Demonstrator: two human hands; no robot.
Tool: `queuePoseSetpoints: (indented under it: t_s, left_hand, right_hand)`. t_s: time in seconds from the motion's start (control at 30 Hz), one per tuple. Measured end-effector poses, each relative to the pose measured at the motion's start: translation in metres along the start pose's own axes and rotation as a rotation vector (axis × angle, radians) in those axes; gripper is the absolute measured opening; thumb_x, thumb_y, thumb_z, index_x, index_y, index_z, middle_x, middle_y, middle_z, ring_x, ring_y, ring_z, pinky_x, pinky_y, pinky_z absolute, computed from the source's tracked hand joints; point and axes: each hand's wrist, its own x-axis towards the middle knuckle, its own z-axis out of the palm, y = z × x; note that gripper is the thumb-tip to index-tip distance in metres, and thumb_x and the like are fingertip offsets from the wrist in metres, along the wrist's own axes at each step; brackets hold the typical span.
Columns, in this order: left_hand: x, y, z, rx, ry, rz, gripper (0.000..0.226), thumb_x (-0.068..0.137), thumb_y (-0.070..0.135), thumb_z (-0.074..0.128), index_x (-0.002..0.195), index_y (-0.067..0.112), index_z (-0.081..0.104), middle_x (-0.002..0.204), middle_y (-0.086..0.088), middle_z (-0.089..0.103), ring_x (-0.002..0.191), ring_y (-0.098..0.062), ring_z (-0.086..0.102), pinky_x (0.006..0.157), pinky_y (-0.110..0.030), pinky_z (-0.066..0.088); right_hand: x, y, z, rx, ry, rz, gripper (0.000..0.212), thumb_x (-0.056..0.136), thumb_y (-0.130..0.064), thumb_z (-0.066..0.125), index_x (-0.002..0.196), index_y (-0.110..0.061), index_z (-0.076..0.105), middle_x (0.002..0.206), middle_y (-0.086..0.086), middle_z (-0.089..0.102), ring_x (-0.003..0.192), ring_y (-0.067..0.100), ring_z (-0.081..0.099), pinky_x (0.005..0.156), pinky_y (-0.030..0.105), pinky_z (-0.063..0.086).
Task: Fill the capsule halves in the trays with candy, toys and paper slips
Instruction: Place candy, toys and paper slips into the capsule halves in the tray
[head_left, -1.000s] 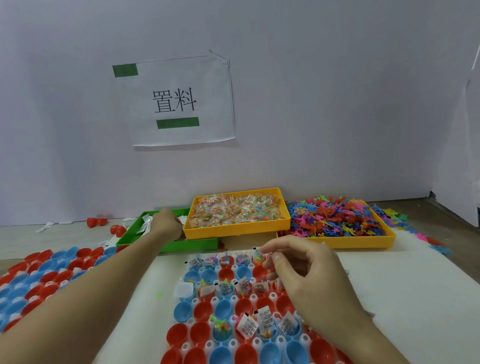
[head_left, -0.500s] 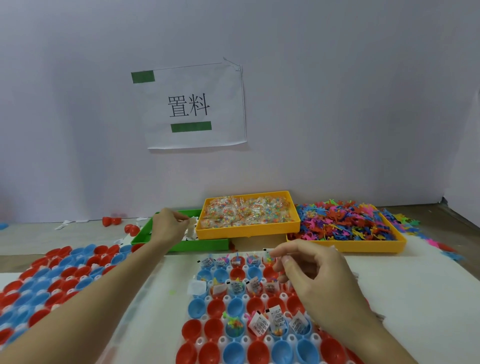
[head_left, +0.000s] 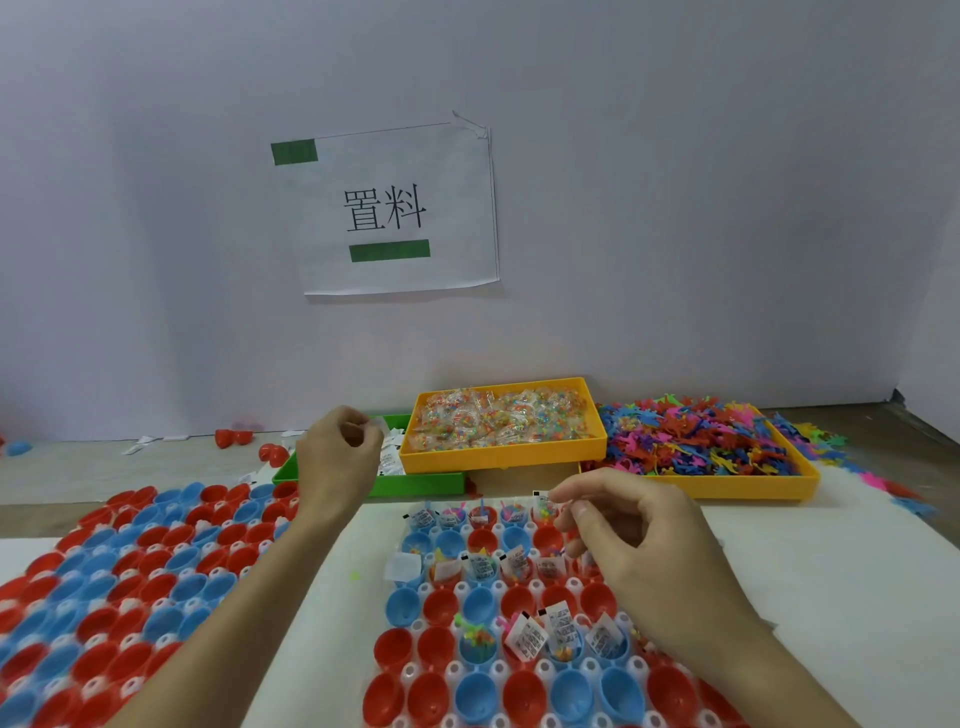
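**Paper slips going into capsule halves**

The right hand (head_left: 639, 551) is hovering over the far rows of the capsule tray (head_left: 524, 613), its thumb and forefinger pinching a paper slip (head_left: 542, 503) above a capsule half. The left hand (head_left: 337, 452) is reaching at the green tray (head_left: 415, 483), fingers curled around what appear to be more slips. The yellow candy tray (head_left: 501, 454) and the toy tray (head_left: 753, 483) are standing behind the capsule tray. Judged from their look, the slips are handling as light, limp and easily creased; a fingertip pinch at one edge should be suiting them best. A sheet on the wall (head_left: 395, 208) is reading "置料"; the print on the slips is too small to read.
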Motion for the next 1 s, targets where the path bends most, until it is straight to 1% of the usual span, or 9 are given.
queuePoseSetpoints:
  t_s: [0.07,0.13,0.2,0.3,0.43,0.57,0.7,0.8,1.0]
  left_hand:
    - [-0.012,0.007,-0.009,-0.024,0.029,0.036,0.008,0.094,0.019,0.063,0.091,0.012,0.067,0.079,0.004,0.063,0.073,-0.007,0.059,0.061,-0.014,0.040]
    - [-0.025,0.013,-0.017,-0.059,0.034,0.054,0.008,0.094,0.020,0.064,0.090,0.013,0.067,0.085,0.002,0.065,0.082,-0.013,0.061,0.070,-0.019,0.043]
    - [-0.040,0.019,-0.025,-0.102,-0.016,0.060,0.007,0.093,0.019,0.066,0.091,0.013,0.068,0.087,0.002,0.068,0.083,-0.012,0.063,0.072,-0.022,0.050]
    - [-0.063,0.026,-0.039,-0.253,-0.262,0.054,0.004,0.091,0.012,0.066,0.093,0.014,0.069,0.075,-0.001,0.072,0.072,-0.013,0.070,0.066,-0.024,0.057]
    - [-0.090,0.032,-0.053,-0.309,-0.468,0.096,0.014,0.087,0.004,0.069,0.092,0.017,0.070,0.080,0.001,0.074,0.074,-0.015,0.071,0.067,-0.022,0.057]
    - [-0.104,0.034,-0.060,-0.380,-0.720,0.152,0.016,0.086,-0.004,0.070,0.083,0.010,0.077,0.080,-0.010,0.071,0.071,-0.018,0.066,0.069,-0.026,0.056]
    - [-0.108,0.034,-0.066,-0.347,-0.937,0.163,0.016,0.084,-0.001,0.072,0.082,0.014,0.077,0.081,-0.014,0.068,0.069,-0.015,0.057,0.074,-0.035,0.053]
    - [-0.106,0.033,-0.068,-0.281,-0.985,0.171,0.011,0.083,0.003,0.075,0.085,0.014,0.074,0.084,-0.014,0.069,0.070,-0.015,0.058,0.077,-0.043,0.055]
    - [-0.110,0.035,-0.065,-0.127,-1.016,0.307,0.010,0.084,0.014,0.076,0.084,0.024,0.078,0.077,0.007,0.069,0.065,-0.008,0.058,0.074,-0.037,0.056]
  right_hand:
    - [0.000,0.000,0.000,-0.014,-0.001,-0.006,0.028,0.098,-0.010,0.058,0.091,-0.034,0.072,0.080,-0.012,0.073,0.075,0.009,0.071,0.065,0.020,0.057]
    - [0.000,0.000,-0.001,-0.022,0.001,-0.007,0.028,0.098,-0.010,0.058,0.091,-0.034,0.072,0.080,-0.013,0.073,0.075,0.009,0.071,0.066,0.021,0.058]
    - [0.001,-0.001,-0.001,-0.030,0.004,-0.007,0.028,0.098,-0.011,0.058,0.091,-0.034,0.072,0.080,-0.014,0.073,0.074,0.009,0.071,0.066,0.022,0.059]
    - [0.001,-0.001,-0.003,-0.037,0.008,-0.014,0.028,0.098,-0.011,0.058,0.091,-0.035,0.072,0.081,-0.014,0.073,0.073,0.009,0.071,0.067,0.024,0.059]
    - [0.002,-0.002,-0.004,-0.032,0.021,-0.032,0.029,0.097,-0.011,0.059,0.090,-0.036,0.072,0.081,-0.014,0.073,0.072,0.009,0.071,0.066,0.023,0.059]
    - [0.001,-0.002,-0.003,-0.051,0.020,-0.041,0.028,0.097,-0.012,0.059,0.091,-0.036,0.072,0.081,-0.015,0.073,0.072,0.008,0.070,0.067,0.022,0.058]
    - [0.001,-0.002,-0.003,-0.086,0.017,-0.052,0.027,0.097,-0.013,0.059,0.093,-0.037,0.071,0.081,-0.016,0.073,0.071,0.009,0.070,0.067,0.026,0.059]
    - [0.001,-0.001,-0.003,-0.096,0.021,-0.056,0.027,0.097,-0.014,0.059,0.093,-0.037,0.071,0.081,-0.018,0.073,0.073,0.008,0.070,0.068,0.023,0.058]
    - [0.001,-0.002,-0.002,-0.104,0.018,-0.064,0.026,0.096,-0.013,0.060,0.093,-0.037,0.071,0.080,-0.020,0.072,0.072,0.006,0.069,0.068,0.018,0.056]
